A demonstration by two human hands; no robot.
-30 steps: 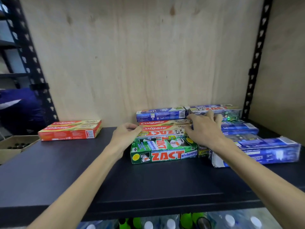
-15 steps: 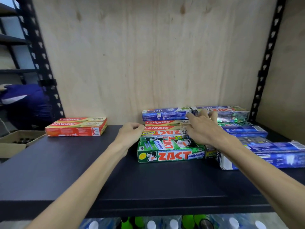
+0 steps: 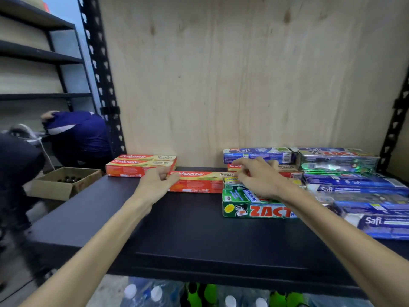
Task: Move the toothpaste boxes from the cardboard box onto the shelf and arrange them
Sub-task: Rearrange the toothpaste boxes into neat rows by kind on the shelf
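Note:
On the black shelf (image 3: pixel 188 231) my left hand (image 3: pixel 156 183) grips the left end of a red Colgate box (image 3: pixel 199 181) that lies partly pulled out to the left of the middle pile. My right hand (image 3: pixel 257 177) rests with fingers spread over that pile, above the green Zact boxes (image 3: pixel 254 207) and touching the Colgate box's right end. A pair of red Colgate boxes (image 3: pixel 141 166) sits at the back left. A blue Safi box (image 3: pixel 257 155) tops the pile behind my right hand.
More blue Safi boxes (image 3: pixel 358 196) and a shiny Zact box (image 3: pixel 338 160) crowd the right side. A plywood back panel (image 3: pixel 243 74) closes the shelf. A cardboard box (image 3: pixel 64 183) with dark bottles stands left, beside a person in blue (image 3: pixel 77 134). Water bottles (image 3: pixel 155 293) sit below.
My left hand has closed on a Colgate box and drawn it leftward out of the middle pile. My right hand shifted slightly left over the pile. The camera has panned left.

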